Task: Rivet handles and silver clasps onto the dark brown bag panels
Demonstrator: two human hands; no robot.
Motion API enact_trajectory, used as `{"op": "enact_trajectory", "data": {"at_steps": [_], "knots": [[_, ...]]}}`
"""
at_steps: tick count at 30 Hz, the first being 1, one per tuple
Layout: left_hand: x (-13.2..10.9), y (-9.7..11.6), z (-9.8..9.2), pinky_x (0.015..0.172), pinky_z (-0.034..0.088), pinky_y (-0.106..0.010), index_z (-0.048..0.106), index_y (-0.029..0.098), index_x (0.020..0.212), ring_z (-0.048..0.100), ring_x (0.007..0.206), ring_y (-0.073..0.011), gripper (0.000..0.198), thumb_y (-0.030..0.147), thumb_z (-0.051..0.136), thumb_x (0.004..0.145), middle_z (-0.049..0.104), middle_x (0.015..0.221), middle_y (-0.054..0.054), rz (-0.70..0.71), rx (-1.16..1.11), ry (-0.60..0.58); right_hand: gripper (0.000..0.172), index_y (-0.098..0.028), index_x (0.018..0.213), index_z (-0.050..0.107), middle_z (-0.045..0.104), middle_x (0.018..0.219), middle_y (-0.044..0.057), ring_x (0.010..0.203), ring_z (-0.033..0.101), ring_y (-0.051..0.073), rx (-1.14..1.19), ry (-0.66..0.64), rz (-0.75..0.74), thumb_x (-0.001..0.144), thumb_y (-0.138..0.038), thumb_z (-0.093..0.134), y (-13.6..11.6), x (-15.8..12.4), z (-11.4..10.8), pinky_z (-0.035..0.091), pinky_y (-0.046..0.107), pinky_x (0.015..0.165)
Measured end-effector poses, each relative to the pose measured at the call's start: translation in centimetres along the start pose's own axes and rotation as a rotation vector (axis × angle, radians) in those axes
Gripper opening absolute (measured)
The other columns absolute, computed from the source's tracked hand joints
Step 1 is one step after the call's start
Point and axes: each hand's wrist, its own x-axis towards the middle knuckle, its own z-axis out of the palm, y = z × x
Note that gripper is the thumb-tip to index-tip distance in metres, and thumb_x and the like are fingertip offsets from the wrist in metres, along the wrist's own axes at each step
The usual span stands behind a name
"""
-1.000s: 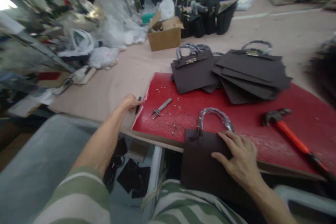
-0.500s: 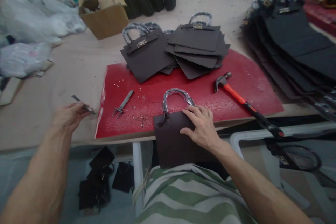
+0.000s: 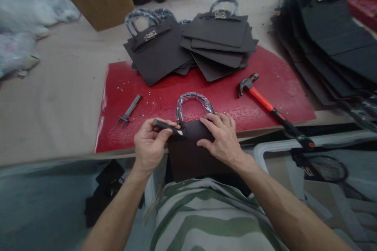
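A dark brown bag panel with a plastic-wrapped handle lies at the near edge of a red mat, overhanging toward me. My right hand rests on the panel's upper right with fingers bent, holding it down. My left hand is closed in a pinch on a thin dark strap piece, its tip at the panel's upper left corner below the handle.
A metal pronged punch lies left on the mat, an orange-handled hammer right. Stacks of dark bag panels sit at the mat's far edge, more at right. A cardboard box stands far left.
My left hand picked up the strap piece from left of the mat and brought it right to the panel's top corner. My right hand stayed on the panel.
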Motion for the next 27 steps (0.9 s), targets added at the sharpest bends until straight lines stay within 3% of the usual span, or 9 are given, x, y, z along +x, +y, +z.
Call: {"op": "enact_trajectory", "data": {"at_steps": [3,6,12,27], "knots": [[-1.2,-0.2,2.1,0.083,0.064,-0.035,0.055,0.019,0.105,0.075,0.089,-0.0195,0.021,0.027,0.068,0.091,0.075,0.098,-0.006,0.098,0.079,-0.066,0.064,-0.021,0.130,0.061,0.058,0.137,0.008,0.127,0.043,0.032,0.014,0.010,-0.003,0.075,-0.048,0.079,0.0,0.1,0.0,0.028,0.051,0.113],[-1.6,-1.2,2.8,0.087,0.063,-0.037,0.054,0.019,0.107,0.074,0.093,-0.0194,0.018,0.024,0.064,0.094,0.075,0.100,-0.006,0.171,0.126,-0.082,0.061,-0.021,0.128,0.061,0.057,0.138,0.008,0.127,0.043,0.032,0.026,0.021,-0.001,0.076,-0.047,0.079,0.1,0.1,0.2,0.027,0.052,0.113],[-1.8,-2.8,3.2,0.092,0.061,-0.042,0.050,0.020,0.109,0.074,0.095,-0.0199,0.017,0.023,0.061,0.096,0.075,0.103,-0.006,0.240,0.138,-0.053,0.059,-0.022,0.128,0.061,0.059,0.138,0.008,0.129,0.042,0.034,0.036,0.039,-0.006,0.077,-0.045,0.077,0.2,-0.1,0.3,0.024,0.054,0.114],[-1.5,-3.0,3.6,0.092,0.059,-0.044,0.049,0.021,0.110,0.073,0.095,-0.0201,0.016,0.027,0.058,0.098,0.073,0.100,-0.005,0.288,0.214,-0.067,0.061,-0.021,0.130,0.060,0.057,0.140,0.007,0.130,0.041,0.034,0.048,0.035,-0.011,0.077,-0.045,0.078,0.4,-0.2,0.3,0.022,0.055,0.116]]}}
